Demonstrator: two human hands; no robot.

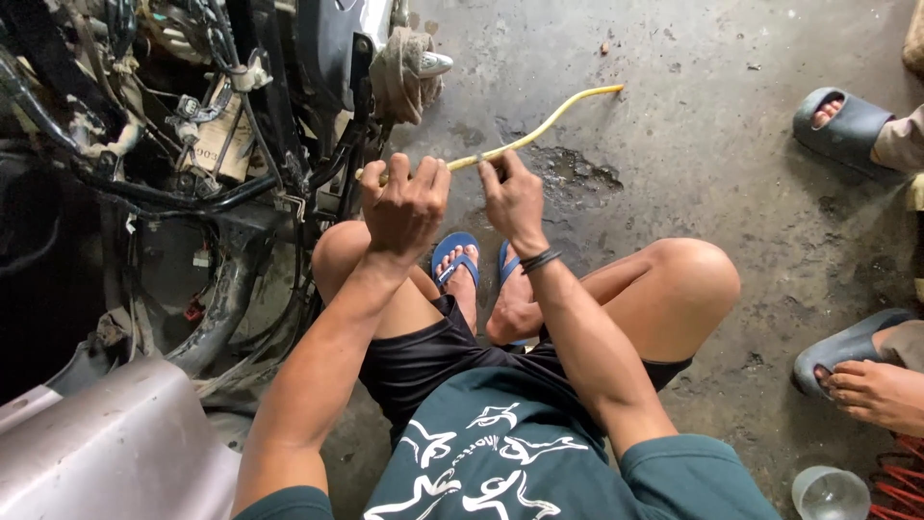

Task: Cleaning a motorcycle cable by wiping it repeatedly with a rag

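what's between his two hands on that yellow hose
Only a short bare stretch of the yellow hose spans the gap between the left hand and the right hand, seen in the head view.

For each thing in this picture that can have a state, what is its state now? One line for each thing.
yellow hose: curved, held up off the floor, far end free
left hand: closed in a fist around the near end of the hose
right hand: fingers pinched on the hose
motorcycle frame: panels off, wiring exposed
clear cup: upright on the floor
blue sandals: worn on the person's feet
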